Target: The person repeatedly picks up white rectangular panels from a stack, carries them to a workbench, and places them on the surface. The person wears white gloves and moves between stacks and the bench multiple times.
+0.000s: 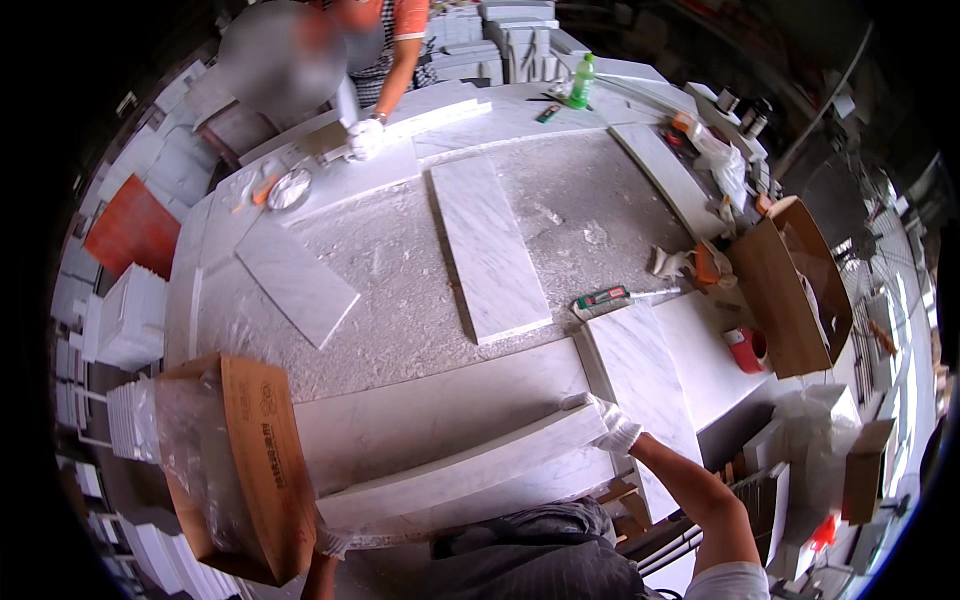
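Note:
A long, narrow white marble strip (470,455) with grey veins lies across the near side of the worktable, in front of my body. My right hand (618,428), in a white glove, grips its right end with the fingers curled over the edge. At the strip's left end is my left hand (331,542), also gloved; it is closed on that end, and the strip and a carton partly hide its fingers. Beneath and behind the strip lies a wider marble slab (440,405). Another marble slab (645,385) runs past my right hand.
A carton (265,470) stands at the left and another carton (790,290) at the right. A green caulking tube (603,297), red tape roll (745,350) and marble slab (490,255) lie on the dusty table. Across it, a co-worker's gloved hand (365,138) rests near a green bottle (581,82).

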The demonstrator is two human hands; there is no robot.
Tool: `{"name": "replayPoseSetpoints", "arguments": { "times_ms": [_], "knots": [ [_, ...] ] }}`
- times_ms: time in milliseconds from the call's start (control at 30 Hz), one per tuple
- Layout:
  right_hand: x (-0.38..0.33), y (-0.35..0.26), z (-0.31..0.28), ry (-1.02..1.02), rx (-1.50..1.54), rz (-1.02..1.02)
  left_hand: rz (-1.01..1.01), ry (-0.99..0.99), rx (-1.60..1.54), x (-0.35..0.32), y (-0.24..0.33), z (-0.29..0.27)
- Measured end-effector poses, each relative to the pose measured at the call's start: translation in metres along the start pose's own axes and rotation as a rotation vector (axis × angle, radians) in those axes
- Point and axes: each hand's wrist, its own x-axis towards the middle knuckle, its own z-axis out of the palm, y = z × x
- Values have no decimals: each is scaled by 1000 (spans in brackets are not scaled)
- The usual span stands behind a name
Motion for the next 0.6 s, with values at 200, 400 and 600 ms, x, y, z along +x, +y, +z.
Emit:
{"name": "replayPoseSetpoints", "arguments": {
  "times_ms": [200, 400, 600],
  "knots": [
    [19, -11, -6, -65, -22, 48, 106, 39, -65, 0, 26, -9],
    [-11, -17, -30, -192, 11, 185, 247, 25, -102, -2, 52, 5],
    [-124, -34, -44, 0, 378, 390, 172, 153, -19, 25, 93, 39]
  ]
}}
